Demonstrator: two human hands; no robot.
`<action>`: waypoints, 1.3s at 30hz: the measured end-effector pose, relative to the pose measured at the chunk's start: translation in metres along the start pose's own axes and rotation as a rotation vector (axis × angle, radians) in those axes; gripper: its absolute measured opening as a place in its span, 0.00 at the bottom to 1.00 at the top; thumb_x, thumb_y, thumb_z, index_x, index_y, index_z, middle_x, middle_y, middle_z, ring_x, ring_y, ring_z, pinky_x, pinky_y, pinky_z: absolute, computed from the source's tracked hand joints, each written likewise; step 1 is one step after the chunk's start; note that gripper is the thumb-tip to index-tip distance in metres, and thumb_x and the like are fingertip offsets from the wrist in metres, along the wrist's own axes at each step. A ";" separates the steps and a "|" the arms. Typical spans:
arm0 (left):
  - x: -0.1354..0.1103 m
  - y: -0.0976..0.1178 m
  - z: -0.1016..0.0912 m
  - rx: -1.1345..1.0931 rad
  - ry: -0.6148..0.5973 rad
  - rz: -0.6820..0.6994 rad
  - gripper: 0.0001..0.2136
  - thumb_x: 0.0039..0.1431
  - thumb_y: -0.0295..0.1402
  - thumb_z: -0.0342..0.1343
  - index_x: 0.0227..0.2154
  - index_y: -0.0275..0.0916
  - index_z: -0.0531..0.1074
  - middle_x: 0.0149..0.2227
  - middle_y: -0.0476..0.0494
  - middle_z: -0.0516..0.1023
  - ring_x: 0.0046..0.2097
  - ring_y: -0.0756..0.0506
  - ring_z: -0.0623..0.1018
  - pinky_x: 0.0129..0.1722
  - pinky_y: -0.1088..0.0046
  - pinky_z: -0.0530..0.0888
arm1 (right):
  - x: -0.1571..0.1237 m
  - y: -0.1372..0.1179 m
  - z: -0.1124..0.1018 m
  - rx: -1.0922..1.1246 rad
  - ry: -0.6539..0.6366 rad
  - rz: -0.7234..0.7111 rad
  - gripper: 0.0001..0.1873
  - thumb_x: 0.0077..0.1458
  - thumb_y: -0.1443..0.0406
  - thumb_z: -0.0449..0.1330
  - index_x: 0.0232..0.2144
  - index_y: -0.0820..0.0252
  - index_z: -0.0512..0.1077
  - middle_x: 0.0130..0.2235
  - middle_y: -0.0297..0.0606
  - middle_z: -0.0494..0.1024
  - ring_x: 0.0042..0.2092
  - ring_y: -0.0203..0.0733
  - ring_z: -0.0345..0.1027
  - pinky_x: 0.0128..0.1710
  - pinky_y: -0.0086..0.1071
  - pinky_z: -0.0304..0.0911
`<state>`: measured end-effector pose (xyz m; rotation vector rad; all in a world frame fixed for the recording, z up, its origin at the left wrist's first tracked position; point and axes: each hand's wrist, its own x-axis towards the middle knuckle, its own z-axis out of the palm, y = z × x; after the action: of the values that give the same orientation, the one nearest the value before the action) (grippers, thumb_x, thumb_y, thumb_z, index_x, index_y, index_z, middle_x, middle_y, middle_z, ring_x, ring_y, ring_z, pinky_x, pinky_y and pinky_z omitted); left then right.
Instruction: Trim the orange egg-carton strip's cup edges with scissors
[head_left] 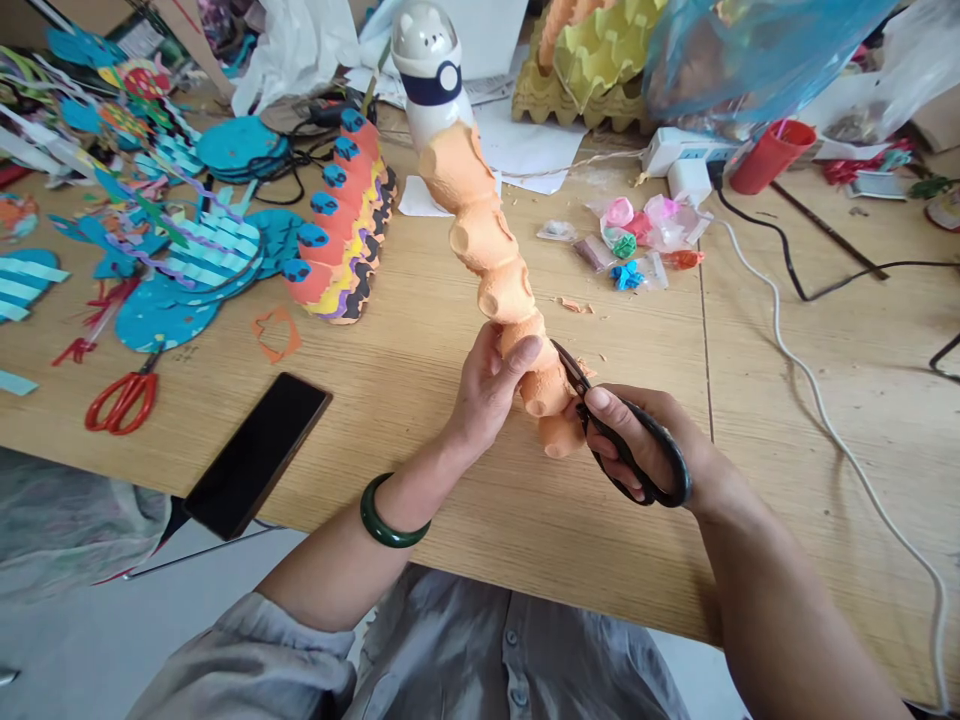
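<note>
A long orange strip of egg carton, with a row of rounded cups, slants across the middle of the head view. My left hand grips it near its lower part, thumb on top. In my right hand are black-handled scissors, their blades lying along the strip's right edge. Small orange scraps lie on the table to the right of the strip. Part of the blades is hidden, so how far apart they are is hard to tell.
A painted egg-carton strip, red-handled scissors, a phone and blue paper crafts lie to the left. Behind stand a white bottle and yellow egg trays. Small clay packets, a power strip and cables are right.
</note>
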<state>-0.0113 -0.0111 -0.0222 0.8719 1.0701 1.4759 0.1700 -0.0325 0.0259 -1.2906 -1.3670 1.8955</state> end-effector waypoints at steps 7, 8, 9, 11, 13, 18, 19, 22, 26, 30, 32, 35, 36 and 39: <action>0.004 0.002 0.001 -0.116 0.010 -0.126 0.17 0.59 0.50 0.63 0.39 0.40 0.76 0.36 0.45 0.79 0.43 0.43 0.80 0.42 0.67 0.77 | -0.002 -0.005 -0.007 0.121 -0.091 -0.009 0.29 0.57 0.39 0.62 0.34 0.59 0.67 0.26 0.28 0.66 0.22 0.33 0.65 0.25 0.37 0.78; 0.005 0.001 0.000 -0.128 0.028 -0.130 0.17 0.59 0.50 0.64 0.38 0.40 0.76 0.35 0.45 0.79 0.43 0.43 0.81 0.41 0.67 0.77 | -0.001 -0.004 -0.009 0.137 -0.102 -0.016 0.30 0.56 0.38 0.62 0.37 0.59 0.68 0.28 0.29 0.68 0.24 0.34 0.66 0.27 0.38 0.79; 0.006 0.001 0.000 -0.140 0.045 -0.130 0.16 0.59 0.49 0.64 0.37 0.40 0.76 0.34 0.45 0.79 0.43 0.42 0.81 0.41 0.67 0.77 | 0.000 -0.002 -0.011 0.149 -0.111 -0.019 0.32 0.56 0.37 0.62 0.40 0.58 0.69 0.29 0.30 0.68 0.24 0.34 0.67 0.28 0.38 0.79; 0.010 -0.001 -0.003 -0.164 0.074 -0.129 0.15 0.59 0.49 0.64 0.35 0.40 0.76 0.34 0.45 0.79 0.45 0.41 0.81 0.42 0.67 0.77 | 0.002 0.000 -0.015 0.160 -0.128 -0.011 0.34 0.54 0.36 0.61 0.43 0.59 0.69 0.30 0.30 0.68 0.25 0.34 0.66 0.27 0.37 0.78; 0.013 -0.002 -0.005 -0.185 0.099 -0.139 0.15 0.59 0.48 0.65 0.35 0.41 0.77 0.35 0.45 0.79 0.45 0.42 0.81 0.43 0.68 0.76 | 0.004 0.001 -0.018 0.147 -0.140 -0.009 0.34 0.55 0.36 0.61 0.43 0.59 0.69 0.29 0.30 0.66 0.24 0.34 0.63 0.24 0.35 0.76; 0.017 0.005 -0.005 -0.321 0.150 -0.226 0.13 0.60 0.45 0.63 0.38 0.40 0.78 0.36 0.48 0.79 0.40 0.48 0.79 0.41 0.73 0.75 | 0.007 0.004 -0.019 0.031 -0.113 -0.091 0.29 0.62 0.40 0.56 0.43 0.60 0.70 0.28 0.30 0.65 0.24 0.34 0.60 0.20 0.32 0.69; 0.017 0.007 -0.005 -0.358 0.153 -0.242 0.12 0.60 0.44 0.61 0.37 0.40 0.78 0.36 0.48 0.79 0.39 0.48 0.79 0.40 0.73 0.75 | 0.008 0.004 -0.017 -0.023 -0.086 -0.121 0.27 0.63 0.41 0.56 0.42 0.60 0.70 0.28 0.29 0.65 0.23 0.33 0.60 0.20 0.31 0.68; 0.016 0.013 -0.003 -0.426 0.173 -0.261 0.12 0.62 0.43 0.59 0.35 0.39 0.77 0.33 0.48 0.79 0.37 0.48 0.78 0.40 0.71 0.75 | 0.011 0.006 -0.013 -0.223 0.043 -0.219 0.19 0.66 0.49 0.58 0.44 0.60 0.71 0.24 0.26 0.62 0.22 0.33 0.58 0.21 0.29 0.62; 0.014 0.018 -0.002 -0.456 0.174 -0.247 0.12 0.63 0.42 0.56 0.34 0.38 0.77 0.32 0.47 0.78 0.35 0.48 0.78 0.40 0.71 0.75 | 0.016 0.013 -0.011 -0.478 0.192 -0.365 0.13 0.62 0.60 0.60 0.46 0.60 0.73 0.26 0.28 0.67 0.26 0.33 0.61 0.26 0.29 0.60; 0.012 0.020 -0.001 -0.437 0.211 -0.243 0.10 0.62 0.41 0.57 0.35 0.39 0.76 0.30 0.49 0.75 0.32 0.51 0.74 0.35 0.74 0.72 | 0.019 0.022 -0.011 -0.748 0.282 -0.444 0.19 0.57 0.66 0.61 0.52 0.59 0.71 0.31 0.31 0.75 0.28 0.35 0.67 0.30 0.30 0.62; 0.012 0.020 0.000 -0.431 0.234 -0.239 0.08 0.61 0.39 0.59 0.35 0.39 0.76 0.31 0.50 0.74 0.32 0.51 0.74 0.34 0.75 0.71 | 0.020 0.024 -0.010 -0.848 0.292 -0.486 0.21 0.55 0.69 0.60 0.52 0.59 0.71 0.33 0.33 0.78 0.29 0.35 0.69 0.30 0.30 0.63; 0.013 0.017 -0.001 -0.420 0.234 -0.225 0.07 0.59 0.39 0.62 0.35 0.41 0.76 0.32 0.50 0.75 0.34 0.51 0.75 0.35 0.75 0.73 | 0.019 0.022 -0.006 -0.968 0.284 -0.598 0.20 0.55 0.71 0.57 0.51 0.61 0.72 0.35 0.37 0.79 0.31 0.37 0.72 0.31 0.30 0.64; 0.013 0.017 -0.001 -0.411 0.227 -0.227 0.08 0.59 0.39 0.63 0.34 0.41 0.76 0.32 0.49 0.75 0.35 0.50 0.76 0.36 0.75 0.73 | 0.019 0.021 -0.006 -1.000 0.278 -0.640 0.20 0.55 0.71 0.57 0.51 0.61 0.72 0.35 0.38 0.79 0.32 0.38 0.72 0.31 0.30 0.64; 0.014 0.014 -0.001 -0.378 0.205 -0.249 0.09 0.58 0.41 0.63 0.31 0.41 0.75 0.32 0.48 0.74 0.36 0.48 0.77 0.37 0.73 0.74 | 0.020 0.020 -0.005 -1.078 0.249 -0.733 0.20 0.58 0.71 0.55 0.53 0.61 0.72 0.37 0.40 0.80 0.33 0.39 0.72 0.31 0.31 0.65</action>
<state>-0.0197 0.0015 -0.0094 0.3151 0.9637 1.5098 0.1686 -0.0221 -0.0008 -1.0879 -2.3811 0.4399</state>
